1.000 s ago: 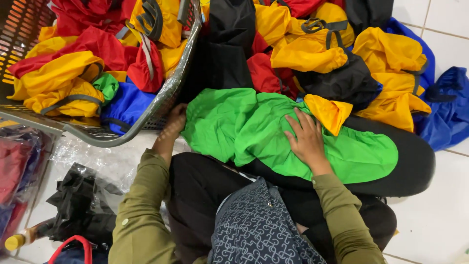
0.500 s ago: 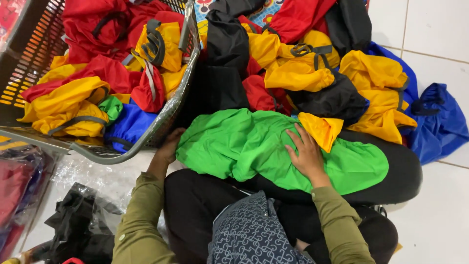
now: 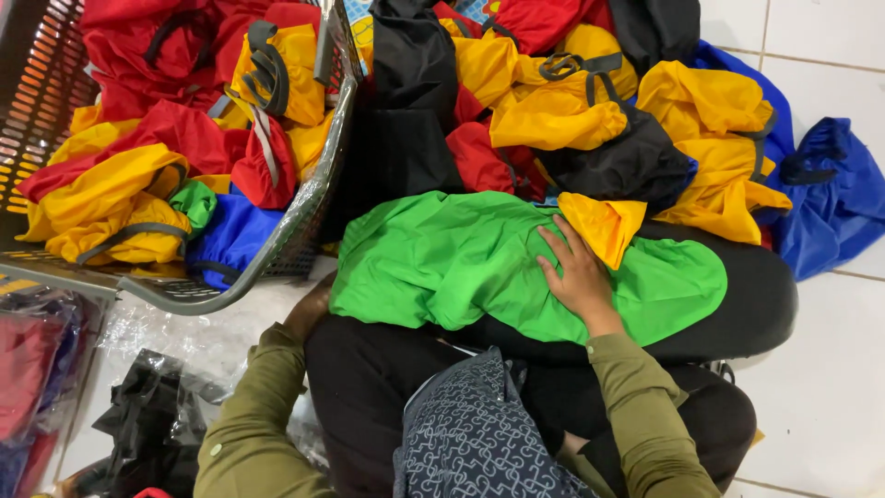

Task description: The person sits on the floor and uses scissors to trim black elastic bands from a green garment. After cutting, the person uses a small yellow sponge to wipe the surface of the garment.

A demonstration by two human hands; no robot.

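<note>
A bright green fabric bag lies spread across my lap. My right hand rests flat on it with fingers apart, just beside a yellow fabric corner. My left hand sits at the green bag's left edge, next to the basket; its fingers are hidden under the fabric, so its grip is unclear. Both arms wear olive green sleeves.
A grey plastic basket at the left holds red, yellow, blue and green bags. A heap of yellow, red, black and blue bags lies ahead on the white tiled floor. Clear plastic wrap and black bags lie at the lower left.
The view has tilted, so everything sits lower in the frame. My right hand stays flat on the green bag, and my left hand stays at its left edge.
</note>
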